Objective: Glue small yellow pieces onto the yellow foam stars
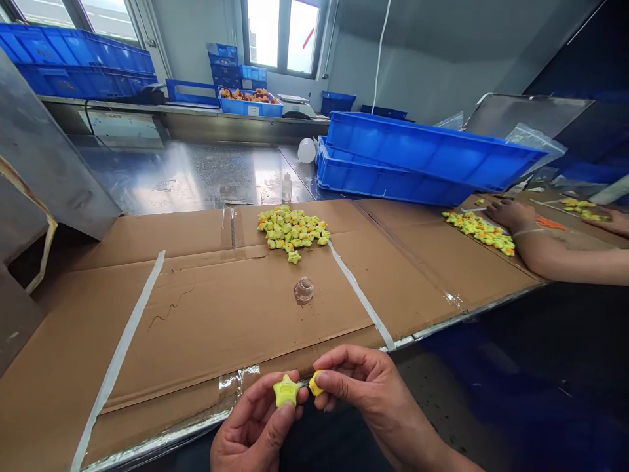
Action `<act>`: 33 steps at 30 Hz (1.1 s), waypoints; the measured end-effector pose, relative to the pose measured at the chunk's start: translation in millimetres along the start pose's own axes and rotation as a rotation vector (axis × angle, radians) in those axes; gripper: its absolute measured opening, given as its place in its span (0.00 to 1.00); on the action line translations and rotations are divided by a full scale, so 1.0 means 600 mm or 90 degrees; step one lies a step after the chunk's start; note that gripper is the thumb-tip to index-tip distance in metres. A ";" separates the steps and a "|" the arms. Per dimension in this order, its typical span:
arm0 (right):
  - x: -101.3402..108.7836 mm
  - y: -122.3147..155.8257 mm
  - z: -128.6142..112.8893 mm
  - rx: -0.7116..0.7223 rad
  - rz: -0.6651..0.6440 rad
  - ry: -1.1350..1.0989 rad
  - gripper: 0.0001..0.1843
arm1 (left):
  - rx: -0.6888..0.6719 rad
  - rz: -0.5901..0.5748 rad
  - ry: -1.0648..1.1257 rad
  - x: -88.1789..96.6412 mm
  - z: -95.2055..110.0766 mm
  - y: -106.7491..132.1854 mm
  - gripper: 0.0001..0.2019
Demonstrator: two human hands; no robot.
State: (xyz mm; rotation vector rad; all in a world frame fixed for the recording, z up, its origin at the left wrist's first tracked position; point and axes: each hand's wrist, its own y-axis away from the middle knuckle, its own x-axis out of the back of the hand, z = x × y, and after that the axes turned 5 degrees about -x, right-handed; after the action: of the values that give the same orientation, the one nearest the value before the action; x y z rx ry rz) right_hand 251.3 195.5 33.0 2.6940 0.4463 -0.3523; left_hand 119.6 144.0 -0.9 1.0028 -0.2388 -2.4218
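Near the front edge of the cardboard-covered bench, my left hand (263,419) pinches a yellow-green star-shaped piece (285,391) with a shallow recess in its face. Close beside it, my right hand (361,380) holds a small darker yellow piece (315,384) between thumb and fingers. A short dark gap lies between the two pieces; whether something thin joins them I cannot tell. Beyond my hands stands a small clear cup (304,289) on the cardboard. Farther back lies a pile of yellow-green star pieces (289,226) with orange spots, one star (294,257) at its near edge.
Stacked blue crates (417,151) stand behind, to the right. A clear bottle (286,188) is behind the pile. At right, another person's arm (565,252) reaches over a second pile (481,231). A metal panel (54,151) rises at left. White tape (120,357) crosses the cardboard.
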 end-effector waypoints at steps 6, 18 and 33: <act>0.004 -0.004 0.000 0.003 0.020 0.016 0.17 | 0.008 -0.006 0.005 0.000 0.000 -0.002 0.15; -0.006 0.003 -0.012 0.016 -0.011 0.024 0.10 | 0.033 -0.017 0.042 0.010 0.001 -0.003 0.16; -0.012 0.001 -0.015 0.022 -0.037 0.031 0.08 | -0.009 -0.029 0.038 0.011 -0.001 -0.001 0.15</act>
State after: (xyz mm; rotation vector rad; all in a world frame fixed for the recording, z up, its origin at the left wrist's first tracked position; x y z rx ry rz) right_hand 246.6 196.7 43.8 2.7329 0.5378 -0.3146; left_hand 115.7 141.2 -5.3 1.0833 -0.1800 -2.4268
